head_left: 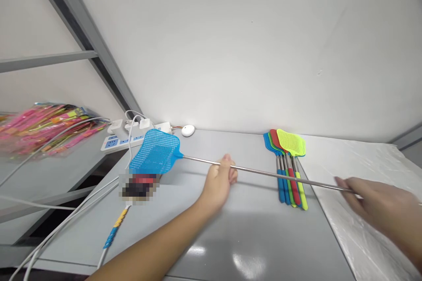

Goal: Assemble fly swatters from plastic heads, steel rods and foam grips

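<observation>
A fly swatter point(158, 151) with a blue mesh head and a long thin metal rod stretches across the table. My left hand point(220, 180) is closed round the rod, a short way from the blue head. Farther along, my right hand point(379, 199) is closed at the other end of the swatter, slightly blurred, and the handle is hidden in it. Beyond the rod lies a fanned pile of short fly swatters point(292, 142), with blue, green, red and yellow heads and grips; the rod crosses in front of their grips.
A power strip point(120, 142) with plugs and white cables stands at the back left, beside a white oval object point(188, 131). A pixelated device point(140, 187) lies under the blue head. Bagged colourful items point(49, 129) rest on the left shelf. Plastic sheeting point(349, 158) covers the right side.
</observation>
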Demonstrator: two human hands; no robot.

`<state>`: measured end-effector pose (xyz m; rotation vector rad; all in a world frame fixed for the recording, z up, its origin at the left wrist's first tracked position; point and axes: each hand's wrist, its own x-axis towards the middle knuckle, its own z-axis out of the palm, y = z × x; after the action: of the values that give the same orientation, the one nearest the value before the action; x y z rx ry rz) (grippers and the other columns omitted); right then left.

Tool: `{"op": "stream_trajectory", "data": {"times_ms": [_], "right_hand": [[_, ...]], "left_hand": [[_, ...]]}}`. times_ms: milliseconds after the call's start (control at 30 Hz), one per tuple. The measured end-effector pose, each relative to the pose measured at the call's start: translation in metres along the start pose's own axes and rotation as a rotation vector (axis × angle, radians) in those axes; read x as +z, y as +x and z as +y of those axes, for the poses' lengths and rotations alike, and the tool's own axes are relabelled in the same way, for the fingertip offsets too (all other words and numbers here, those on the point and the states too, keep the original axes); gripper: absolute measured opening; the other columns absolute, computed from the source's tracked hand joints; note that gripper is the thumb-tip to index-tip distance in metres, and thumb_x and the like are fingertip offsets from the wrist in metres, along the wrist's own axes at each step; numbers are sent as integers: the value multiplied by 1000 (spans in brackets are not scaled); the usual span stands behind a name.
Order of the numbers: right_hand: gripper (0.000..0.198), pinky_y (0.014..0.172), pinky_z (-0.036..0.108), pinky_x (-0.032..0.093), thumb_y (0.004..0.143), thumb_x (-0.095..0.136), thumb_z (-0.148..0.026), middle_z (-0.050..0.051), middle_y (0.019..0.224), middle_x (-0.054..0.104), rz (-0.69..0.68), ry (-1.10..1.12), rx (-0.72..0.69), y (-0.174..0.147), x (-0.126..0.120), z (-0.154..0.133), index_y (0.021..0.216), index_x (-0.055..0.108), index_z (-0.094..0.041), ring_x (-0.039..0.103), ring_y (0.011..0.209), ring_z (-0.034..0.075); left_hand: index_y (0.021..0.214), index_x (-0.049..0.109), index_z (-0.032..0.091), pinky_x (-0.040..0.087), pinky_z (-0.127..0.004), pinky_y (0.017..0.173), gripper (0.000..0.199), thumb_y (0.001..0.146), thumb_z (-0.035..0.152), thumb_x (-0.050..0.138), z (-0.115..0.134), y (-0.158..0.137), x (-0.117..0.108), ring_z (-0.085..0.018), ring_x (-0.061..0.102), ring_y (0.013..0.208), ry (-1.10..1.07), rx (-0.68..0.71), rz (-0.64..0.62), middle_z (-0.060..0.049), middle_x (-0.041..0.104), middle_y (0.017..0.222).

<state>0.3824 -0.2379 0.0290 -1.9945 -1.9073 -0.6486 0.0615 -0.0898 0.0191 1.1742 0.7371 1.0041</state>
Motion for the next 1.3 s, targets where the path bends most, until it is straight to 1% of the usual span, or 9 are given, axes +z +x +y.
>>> {"op": "stream_trajectory", "data": {"times_ms": [67, 100, 233, 367, 533, 667, 800, 1000, 1300], "right_hand": [[34, 49, 29, 23, 92, 52, -37, 2, 53, 60, 84, -104, -259, 15, 6, -40, 62, 54, -21, 52, 45, 14], [33, 50, 29, 24, 95, 47, -32, 2, 53, 60, 83, -104, -318, 23, 9, -59, 64, 54, -21, 53, 46, 14], [36, 48, 30, 15, 98, 40, -26, -1, 47, 53, 43, -119, -370, 52, 18, -113, 64, 51, -19, 46, 41, 11], [39, 49, 30, 13, 100, 40, -33, -2, 50, 50, 55, -100, -411, 78, 16, -133, 66, 50, -19, 43, 44, 11], [37, 50, 29, 17, 100, 43, -38, -3, 57, 48, 104, -14, -473, 92, 29, -121, 69, 52, -19, 43, 51, 11], [32, 51, 28, 20, 100, 43, -35, -3, 59, 51, 94, 36, -431, 87, 45, -96, 75, 58, -19, 44, 52, 11], [29, 53, 28, 23, 99, 43, -35, -2, 63, 57, 37, 99, -382, 78, 45, -82, 82, 62, -20, 49, 55, 12], [32, 52, 28, 23, 98, 44, -40, -3, 58, 56, -36, 114, -349, 77, 41, -82, 80, 62, -21, 48, 51, 12], [42, 50, 25, 25, 95, 45, -53, -2, 63, 59, -18, 119, -180, 82, 49, -48, 73, 63, -21, 53, 54, 10]], "left_hand": [[56, 30, 22, 30, -27, 53, 53, 92, 61, 36, -8, -6, 7, -11, 30, 48, 31, -46, -128, 5, 30, 48], [58, 31, 22, 30, -27, 54, 53, 92, 62, 36, -11, -9, 9, -11, 30, 48, 42, -59, -175, 5, 33, 48], [58, 31, 22, 30, -28, 55, 53, 92, 62, 34, -12, -8, 5, -11, 33, 49, 76, -75, -176, 5, 34, 47], [57, 35, 20, 29, -27, 55, 52, 94, 58, 34, -7, 3, -6, -12, 35, 50, 68, -85, -91, 4, 37, 47], [61, 40, 20, 36, -26, 59, 50, 93, 58, 35, -6, 10, -12, -11, 33, 49, -127, -88, 38, 4, 37, 48], [66, 42, 20, 38, -26, 57, 49, 92, 62, 34, -1, 19, -21, -9, 30, 44, -330, -69, 194, 5, 37, 52], [82, 51, 21, 40, -26, 53, 48, 92, 63, 30, 3, 28, -31, -10, 35, 45, -467, 4, 316, 4, 43, 61], [93, 54, 21, 41, -25, 52, 29, 95, 44, 37, -6, 35, -35, -8, 37, 45, -337, 82, 448, 1, 51, 73], [88, 57, 20, 42, -23, 53, 33, 95, 44, 37, -4, 37, -34, -7, 37, 45, -282, 87, 522, 3, 48, 69]]}}
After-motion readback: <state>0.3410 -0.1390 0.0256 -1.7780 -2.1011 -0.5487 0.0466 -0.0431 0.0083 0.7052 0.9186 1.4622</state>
